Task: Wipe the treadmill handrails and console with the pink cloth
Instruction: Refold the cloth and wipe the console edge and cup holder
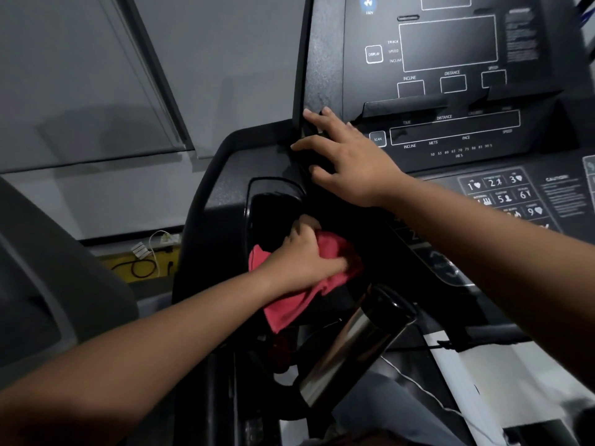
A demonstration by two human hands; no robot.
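Head view: my left hand [302,255] grips the pink cloth [306,284], bunched for pressure, scrubbing the recessed cup holder [273,201] left of the console [450,91]. My right hand [347,156], fingers spread, braces on the console edge for steadiness.

Cloth [309,284] in cupholder [273,201], left of console [450,91].

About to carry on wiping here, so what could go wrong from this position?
The right hand rests spread on the console beside the SCAN button; leaning could press it. The pink cloth, held by the left hand, hangs loose over the metal handrail grip and might snag.
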